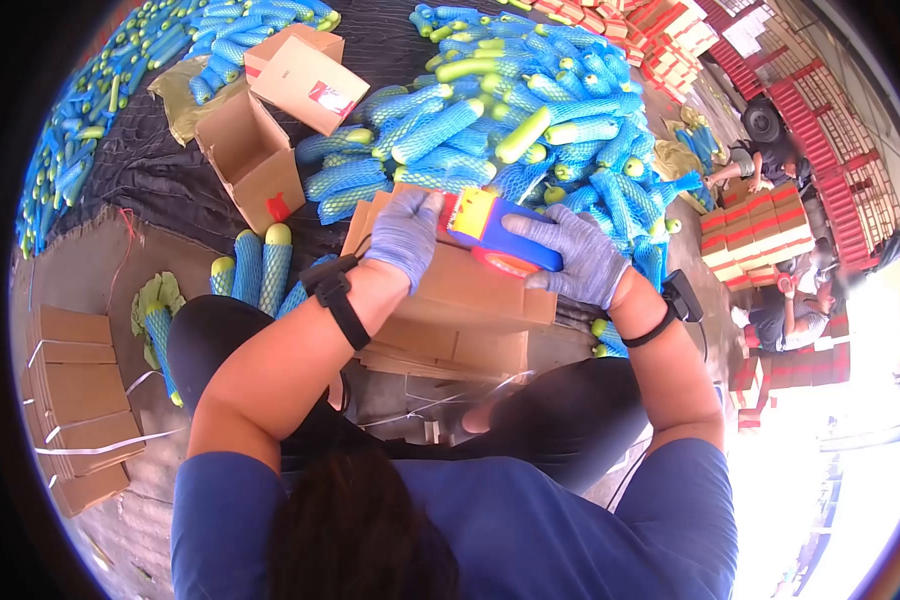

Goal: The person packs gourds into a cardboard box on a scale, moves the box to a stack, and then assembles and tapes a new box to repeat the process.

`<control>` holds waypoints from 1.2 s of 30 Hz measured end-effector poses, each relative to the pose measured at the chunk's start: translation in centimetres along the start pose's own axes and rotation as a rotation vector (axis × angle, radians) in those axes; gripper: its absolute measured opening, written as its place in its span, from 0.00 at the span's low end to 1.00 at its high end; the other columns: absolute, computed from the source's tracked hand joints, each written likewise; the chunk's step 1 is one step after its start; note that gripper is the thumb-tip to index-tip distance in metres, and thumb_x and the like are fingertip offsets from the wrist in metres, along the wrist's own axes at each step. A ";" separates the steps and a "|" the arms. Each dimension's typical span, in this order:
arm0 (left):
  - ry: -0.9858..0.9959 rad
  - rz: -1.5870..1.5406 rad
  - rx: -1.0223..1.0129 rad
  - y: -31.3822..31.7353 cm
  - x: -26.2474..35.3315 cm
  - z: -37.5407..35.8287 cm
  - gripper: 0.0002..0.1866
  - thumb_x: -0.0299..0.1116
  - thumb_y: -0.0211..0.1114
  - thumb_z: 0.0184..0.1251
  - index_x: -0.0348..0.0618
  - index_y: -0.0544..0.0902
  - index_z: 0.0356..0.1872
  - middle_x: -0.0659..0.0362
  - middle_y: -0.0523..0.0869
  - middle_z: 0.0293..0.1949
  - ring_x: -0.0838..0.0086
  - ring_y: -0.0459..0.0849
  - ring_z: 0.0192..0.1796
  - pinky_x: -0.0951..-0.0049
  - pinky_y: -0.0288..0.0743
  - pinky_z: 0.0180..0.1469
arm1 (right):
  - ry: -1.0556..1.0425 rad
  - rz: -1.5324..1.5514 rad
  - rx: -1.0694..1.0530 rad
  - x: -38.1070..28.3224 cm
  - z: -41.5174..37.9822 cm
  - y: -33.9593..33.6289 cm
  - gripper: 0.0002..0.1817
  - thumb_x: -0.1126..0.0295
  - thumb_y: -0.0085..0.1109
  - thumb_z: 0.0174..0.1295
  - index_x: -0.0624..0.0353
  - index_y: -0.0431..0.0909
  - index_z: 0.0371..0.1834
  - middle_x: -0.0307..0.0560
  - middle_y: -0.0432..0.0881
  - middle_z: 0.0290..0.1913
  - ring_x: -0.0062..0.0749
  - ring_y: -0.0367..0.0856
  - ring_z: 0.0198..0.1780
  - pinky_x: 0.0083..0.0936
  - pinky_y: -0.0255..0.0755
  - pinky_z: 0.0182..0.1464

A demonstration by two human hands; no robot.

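Observation:
My right hand (pixel 577 255) is wrapped round the blue grip of a tape dispenser (pixel 515 238), which has a yellow label and a red-orange roll edge. At the dispenser's left end, my left hand (pixel 407 236) has its fingers pinched together; whether they hold the tape's end is too small to tell. Both hands wear grey knit gloves. Directly beneath them, between my knees, stands a brown cardboard box (pixel 460 295). My forearms and the dispenser cover part of its top.
Long green gourds in blue netting (pixel 490 120) are heaped beyond the box. An open carton (pixel 250 160) stands left of the heap. Flattened cardboard (pixel 82 395) lies bundled with white straps at far left. On the right, people sit near stacked cartons (pixel 760 235) beside a red truck (pixel 830 130).

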State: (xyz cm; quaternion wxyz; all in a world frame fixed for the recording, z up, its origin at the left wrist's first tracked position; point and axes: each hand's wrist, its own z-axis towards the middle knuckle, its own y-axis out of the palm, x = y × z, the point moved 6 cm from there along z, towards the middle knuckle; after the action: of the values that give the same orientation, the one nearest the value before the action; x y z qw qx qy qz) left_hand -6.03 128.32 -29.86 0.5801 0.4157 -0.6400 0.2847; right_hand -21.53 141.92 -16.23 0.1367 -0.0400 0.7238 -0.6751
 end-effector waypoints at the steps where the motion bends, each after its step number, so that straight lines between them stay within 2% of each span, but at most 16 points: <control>1: 0.118 0.143 0.068 -1.8 -0.4 1.3 0.10 0.36 0.61 0.75 0.40 0.84 0.46 0.62 0.85 0.37 0.78 0.78 0.39 0.74 0.73 0.47 | -0.002 0.002 0.002 -0.4 0.1 -0.4 0.40 0.42 0.70 0.54 0.42 0.72 0.71 0.61 0.75 0.49 0.59 0.77 0.47 0.45 0.74 0.52; 2: 0.236 0.287 0.138 -3.7 -0.4 2.1 0.12 0.37 0.62 0.74 0.37 0.83 0.47 0.61 0.85 0.37 0.77 0.78 0.39 0.72 0.73 0.48 | -0.029 -0.065 0.014 -1.1 0.4 -0.9 0.36 0.45 0.70 0.53 0.36 0.74 0.68 0.60 0.77 0.45 0.58 0.79 0.44 0.44 0.76 0.47; 3: 0.189 0.283 0.251 -5.9 -0.3 2.1 0.14 0.39 0.61 0.74 0.37 0.85 0.44 0.57 0.86 0.36 0.72 0.80 0.38 0.69 0.74 0.47 | -0.054 -0.130 0.027 -1.6 0.6 -1.1 0.33 0.48 0.70 0.53 0.30 0.76 0.66 0.59 0.78 0.41 0.57 0.82 0.42 0.43 0.78 0.43; 6: 0.040 0.178 0.460 -12.9 -0.6 2.9 0.17 0.42 0.59 0.74 0.38 0.86 0.44 0.52 0.88 0.38 0.67 0.83 0.39 0.64 0.75 0.47 | -0.044 -0.052 0.010 -1.0 1.4 -0.9 0.32 0.48 0.70 0.52 0.29 0.77 0.64 0.57 0.79 0.40 0.56 0.83 0.40 0.45 0.78 0.41; 9: -0.165 0.413 0.449 -17.8 -5.7 6.1 0.18 0.44 0.56 0.75 0.39 0.84 0.47 0.50 0.87 0.41 0.64 0.83 0.42 0.64 0.74 0.50 | 0.031 -0.094 -0.131 -2.3 3.4 -0.9 0.29 0.49 0.67 0.54 0.27 0.77 0.64 0.57 0.80 0.42 0.56 0.83 0.43 0.45 0.78 0.44; 11: -0.156 0.642 0.324 -19.6 -14.2 9.7 0.18 0.44 0.56 0.75 0.39 0.84 0.46 0.48 0.87 0.42 0.61 0.84 0.43 0.63 0.74 0.51 | 0.073 -0.130 -0.184 -2.3 4.2 -0.3 0.28 0.49 0.65 0.55 0.26 0.77 0.64 0.57 0.80 0.43 0.56 0.83 0.43 0.45 0.78 0.45; 12: -0.148 0.851 0.199 -19.6 -16.4 11.0 0.18 0.44 0.55 0.75 0.39 0.84 0.46 0.46 0.87 0.43 0.59 0.85 0.45 0.62 0.74 0.52 | 0.030 -0.151 -0.161 -2.4 4.6 -0.3 0.28 0.48 0.65 0.57 0.27 0.77 0.64 0.55 0.79 0.39 0.54 0.82 0.39 0.45 0.76 0.43; 14: -0.277 0.540 0.243 -15.6 -15.4 7.4 0.21 0.46 0.51 0.75 0.39 0.85 0.42 0.43 0.87 0.45 0.56 0.86 0.49 0.60 0.75 0.55 | -0.012 -0.173 -0.137 -2.3 5.0 -0.2 0.28 0.47 0.66 0.58 0.27 0.77 0.64 0.53 0.77 0.36 0.53 0.81 0.36 0.45 0.74 0.40; 17: -0.303 0.751 0.101 -13.2 -18.1 8.0 0.21 0.48 0.49 0.76 0.44 0.83 0.52 0.47 0.85 0.54 0.56 0.83 0.59 0.58 0.73 0.60 | -0.048 -0.103 -0.104 -2.4 5.4 -0.4 0.26 0.47 0.65 0.60 0.27 0.77 0.64 0.54 0.77 0.35 0.54 0.81 0.36 0.45 0.75 0.40; 19: -0.304 0.818 0.075 -11.4 -16.6 7.7 0.20 0.44 0.52 0.75 0.46 0.75 0.61 0.47 0.79 0.60 0.57 0.78 0.63 0.60 0.69 0.64 | 0.030 -0.095 -0.225 -2.5 5.7 -0.4 0.26 0.48 0.61 0.59 0.27 0.76 0.64 0.58 0.80 0.43 0.57 0.83 0.43 0.48 0.77 0.46; 23: -0.309 0.952 0.022 -8.9 -12.8 6.3 0.34 0.35 0.57 0.72 0.51 0.58 0.78 0.48 0.68 0.73 0.58 0.70 0.72 0.62 0.62 0.73 | 0.001 -0.079 -0.188 -1.9 5.6 -0.1 0.25 0.48 0.61 0.60 0.28 0.77 0.64 0.59 0.80 0.43 0.57 0.83 0.43 0.48 0.77 0.46; 25: 0.229 0.892 0.154 -9.6 -8.4 6.9 0.42 0.36 0.60 0.72 0.54 0.45 0.81 0.46 0.67 0.73 0.57 0.70 0.72 0.65 0.61 0.74 | 0.014 -0.094 -0.222 -2.2 5.9 -0.2 0.25 0.48 0.61 0.61 0.29 0.78 0.63 0.58 0.81 0.43 0.56 0.83 0.43 0.48 0.77 0.46; 27: 0.519 -0.190 -0.219 -6.6 -2.7 4.1 0.46 0.44 0.58 0.74 0.52 0.36 0.81 0.42 0.69 0.70 0.53 0.70 0.72 0.65 0.63 0.72 | -0.010 -0.100 -0.192 -1.5 6.1 0.0 0.25 0.48 0.61 0.60 0.29 0.78 0.63 0.57 0.82 0.43 0.55 0.84 0.44 0.47 0.77 0.47; 31: 0.368 -0.392 -0.271 -2.7 -1.6 0.8 0.46 0.51 0.52 0.75 0.43 0.35 0.80 0.39 0.74 0.65 0.51 0.72 0.70 0.63 0.65 0.70 | -0.009 -0.133 -0.246 -2.1 6.0 -0.3 0.27 0.46 0.64 0.58 0.28 0.78 0.64 0.53 0.81 0.44 0.53 0.83 0.42 0.45 0.77 0.47; 34: 0.442 0.219 -0.374 -1.8 -1.7 -0.8 0.48 0.60 0.45 0.75 0.32 0.38 0.78 0.37 0.74 0.65 0.45 0.73 0.67 0.59 0.64 0.70 | -0.040 -0.180 -0.301 -2.9 5.9 -0.8 0.27 0.46 0.64 0.58 0.26 0.78 0.64 0.52 0.83 0.43 0.52 0.84 0.42 0.44 0.77 0.48; 36: 0.644 0.821 -0.216 -1.2 0.6 -2.6 0.49 0.61 0.44 0.75 0.28 0.38 0.77 0.36 0.75 0.64 0.42 0.74 0.65 0.54 0.62 0.70 | -0.027 -0.161 -0.280 -1.7 4.6 -0.9 0.29 0.47 0.65 0.56 0.26 0.77 0.64 0.52 0.84 0.41 0.52 0.84 0.42 0.43 0.77 0.47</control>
State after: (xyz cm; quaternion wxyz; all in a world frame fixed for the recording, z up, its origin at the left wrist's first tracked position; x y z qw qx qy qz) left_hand -3.60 129.82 -28.97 0.6276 -0.0395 -0.5651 0.5341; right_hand -18.88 137.83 -15.29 0.0850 -0.1254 0.8035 -0.5757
